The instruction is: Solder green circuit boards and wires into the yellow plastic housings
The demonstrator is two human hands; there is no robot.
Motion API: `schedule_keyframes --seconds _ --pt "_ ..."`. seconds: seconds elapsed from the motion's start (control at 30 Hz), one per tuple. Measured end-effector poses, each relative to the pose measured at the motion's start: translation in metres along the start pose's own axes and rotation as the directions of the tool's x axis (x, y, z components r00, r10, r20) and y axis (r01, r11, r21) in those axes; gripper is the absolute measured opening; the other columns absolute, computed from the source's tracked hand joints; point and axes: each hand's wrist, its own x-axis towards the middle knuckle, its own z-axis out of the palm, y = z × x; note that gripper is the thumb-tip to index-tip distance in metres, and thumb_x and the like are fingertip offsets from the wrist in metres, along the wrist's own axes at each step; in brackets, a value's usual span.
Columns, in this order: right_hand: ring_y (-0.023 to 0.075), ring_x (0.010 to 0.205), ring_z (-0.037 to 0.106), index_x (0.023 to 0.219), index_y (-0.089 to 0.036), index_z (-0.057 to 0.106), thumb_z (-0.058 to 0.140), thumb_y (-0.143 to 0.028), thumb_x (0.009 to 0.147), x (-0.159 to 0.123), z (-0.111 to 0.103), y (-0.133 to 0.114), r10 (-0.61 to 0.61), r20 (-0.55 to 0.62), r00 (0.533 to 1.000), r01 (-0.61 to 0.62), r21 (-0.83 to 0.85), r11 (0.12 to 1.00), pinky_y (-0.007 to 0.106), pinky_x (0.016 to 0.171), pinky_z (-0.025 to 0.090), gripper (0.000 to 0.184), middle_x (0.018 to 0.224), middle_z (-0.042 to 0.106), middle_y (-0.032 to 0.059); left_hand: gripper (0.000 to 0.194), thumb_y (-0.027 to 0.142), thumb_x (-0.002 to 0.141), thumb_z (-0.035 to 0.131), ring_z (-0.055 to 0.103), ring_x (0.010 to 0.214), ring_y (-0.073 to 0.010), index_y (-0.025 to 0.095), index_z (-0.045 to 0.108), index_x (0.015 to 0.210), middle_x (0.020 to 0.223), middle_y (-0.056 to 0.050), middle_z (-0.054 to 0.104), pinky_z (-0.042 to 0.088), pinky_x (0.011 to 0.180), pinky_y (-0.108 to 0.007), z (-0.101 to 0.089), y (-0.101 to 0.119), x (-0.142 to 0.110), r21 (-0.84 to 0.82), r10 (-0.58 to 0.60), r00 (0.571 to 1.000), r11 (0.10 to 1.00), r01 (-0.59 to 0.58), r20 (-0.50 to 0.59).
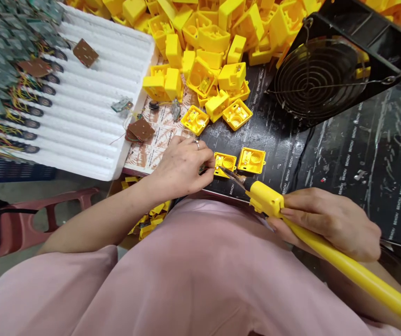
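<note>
Head view. Left hand [189, 161], ring on one finger: fingertips and thumb drawn close together at the left edge of a small yellow case [230, 162]. A bit of green shows in the gap beside the thumb; cannot tell whether the fingers pinch this, the case wall, or both. Right hand [333, 224]: grasping a yellow soldering tool [266, 198], thumb and fingers wrapped about the body. Its long handle runs under the palm to the lower right corner; its dark, narrow tip points left and reaches over the case. Contact of tip with case: cannot tell.

Case position: near edge of the black table [371, 154], open side up, between the hands. A second yellow case [252, 160], also open side up, lies just beside it to the right.

Beyond: two more open cases in front of a heap of yellow cases [214, 37] along the far side. Black fan [312, 84] tilted, at upper right. At left, ridged white foam tray [105, 56] bearing rows of green circuit boards [7, 51] with coloured wires and round black parts [42, 100]. Brown board [140, 129] near the tray's right edge. Below left: pink stool [28, 228].
</note>
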Motion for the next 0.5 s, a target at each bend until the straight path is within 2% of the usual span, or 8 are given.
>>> schedule_keyframes --seconds 0.13,0.3,0.37,0.43,0.5 --pt "0.0124 0.075 0.073 0.099 -0.017 0.068 0.086 -0.017 0.094 0.014 -0.002 0.001 -0.142 -0.023 0.990 0.142 0.010 0.990 0.023 0.069 0.064 0.018 0.086 0.077 0.0039 0.018 0.024 0.087 0.058 0.073 0.095 -0.0294 0.021 0.073 0.078 0.084 -0.005 0.076 0.043 0.088 -0.043 -0.008 0.002 0.013 0.025 0.005 0.993 1.000 -0.008 0.122" --pt "0.0155 0.075 0.074 0.100 -0.016 0.068 0.085 -0.004 0.088 0.021 -0.010 -0.001 -0.169 0.042 0.985 0.169 0.003 0.986 0.029 0.071 0.066 0.024 0.086 0.076 0.0053 0.015 0.022 0.083 0.060 0.073 0.090 -0.0288 0.020 0.071 0.075 0.082 -0.005 0.076 0.045 0.088 -0.044 -0.017 0.007 0.025 0.074 -0.005 0.970 0.997 -0.014 0.243" --pt "0.0155 0.075 0.073 0.104 -0.019 0.067 0.080 -0.011 0.096 0.018 -0.016 -0.002 -0.129 0.047 0.990 0.128 0.022 0.991 0.030 0.068 0.064 0.017 0.088 0.076 0.0054 0.014 0.021 0.083 0.059 0.073 0.090 -0.0288 0.020 0.071 0.076 0.082 -0.005 0.076 0.046 0.088 -0.043 -0.019 0.009 0.027 0.087 -0.013 0.964 0.996 -0.011 0.266" --pt "0.0166 0.080 0.074 0.109 -0.024 0.068 0.067 -0.024 0.107 0.010 -0.022 -0.003 -0.002 0.010 1.000 0.002 0.012 1.000 0.031 0.068 0.062 0.002 0.091 0.076 0.0060 0.014 0.021 0.082 0.059 0.074 0.091 -0.0287 0.020 0.071 0.076 0.083 -0.005 0.076 0.047 0.088 -0.043 -0.019 0.010 0.027 0.096 -0.021 0.961 0.995 -0.006 0.276" --pt "0.0175 0.081 0.074 0.110 -0.029 0.068 0.057 -0.033 0.113 0.000 -0.024 -0.001 0.116 -0.042 0.992 -0.117 -0.028 0.993 0.032 0.065 0.059 0.012 0.090 0.076 0.0053 0.014 0.021 0.083 0.058 0.074 0.091 -0.0287 0.020 0.071 0.077 0.083 -0.005 0.077 0.047 0.088 -0.042 -0.019 0.010 0.027 0.106 -0.025 0.960 0.994 -0.005 0.281"
